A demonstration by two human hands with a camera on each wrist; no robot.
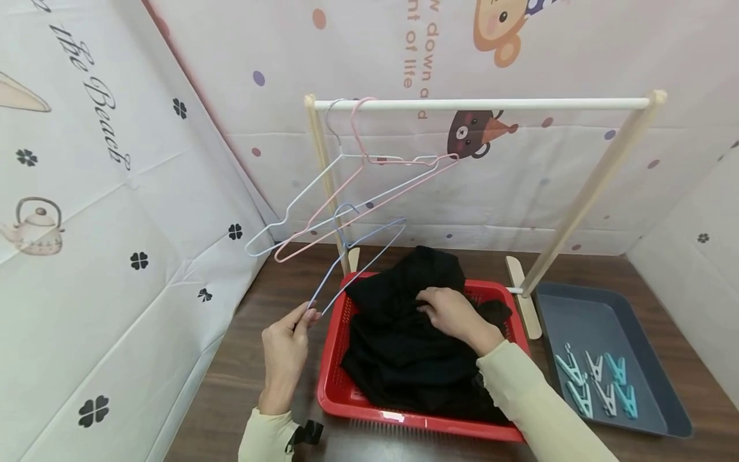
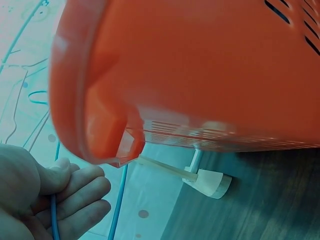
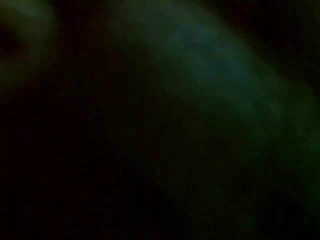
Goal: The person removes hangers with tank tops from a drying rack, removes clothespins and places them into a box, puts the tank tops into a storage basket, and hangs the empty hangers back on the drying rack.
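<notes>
My left hand pinches one end of a blue wire hanger between thumb and fingers, left of a red basket. The hanger tilts up, its hook away from me. In the left wrist view, the blue wire passes under the thumb of this hand, below the basket's red wall. Black cloth fills much of the basket in a loose heap. My right hand grips a fold of it, fingers curled into the fabric. The right wrist view is dark and blurred.
Behind the basket stands a rack with a white bar on wooden posts. A white hanger and a pink hanger hang at its left end. Right of it, a dark grey tray holds several clothespins.
</notes>
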